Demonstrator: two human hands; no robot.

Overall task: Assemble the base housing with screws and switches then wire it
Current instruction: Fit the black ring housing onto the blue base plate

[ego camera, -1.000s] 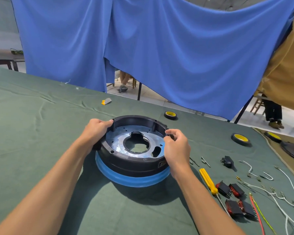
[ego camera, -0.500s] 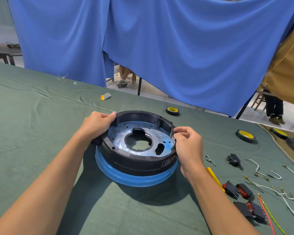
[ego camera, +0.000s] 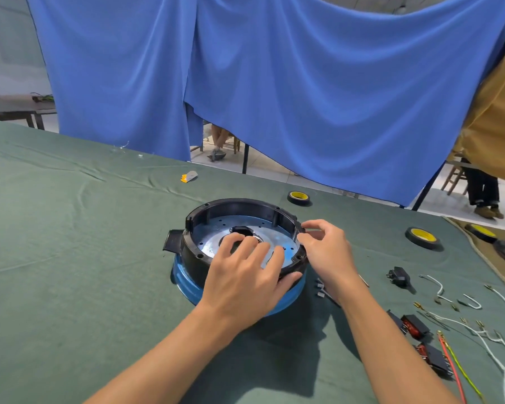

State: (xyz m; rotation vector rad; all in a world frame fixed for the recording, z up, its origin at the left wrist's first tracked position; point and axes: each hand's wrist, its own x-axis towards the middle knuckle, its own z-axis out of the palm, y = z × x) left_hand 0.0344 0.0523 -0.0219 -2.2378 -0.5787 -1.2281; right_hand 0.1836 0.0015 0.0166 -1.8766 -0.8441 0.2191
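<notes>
One base housing (ego camera: pixel 191 255), black above a blue lower ring, sits on the green cloth (ego camera: pixel 70 258). The left hand (ego camera: pixel 242 284) lies released across its near rim, fingers spread flat on the metal plate (ego camera: pixel 209 244) inside. The right hand (ego camera: pixel 328 252) is at the housing's right rim, fingertips drawn together; I cannot tell whether they pinch anything. Three tape rolls (ego camera: pixel 298 197) show: one behind the housing, two to its right. Also right of the housing lie two red-and-black switches (ego camera: pixel 414 328), one small black part (ego camera: pixel 398 277), and one red wire (ego camera: pixel 449 363) and one yellow-green wire (ego camera: pixel 464 374), both cut off by the lower edge. The white wires (ego camera: pixel 478 330) there are too tangled to count.
</notes>
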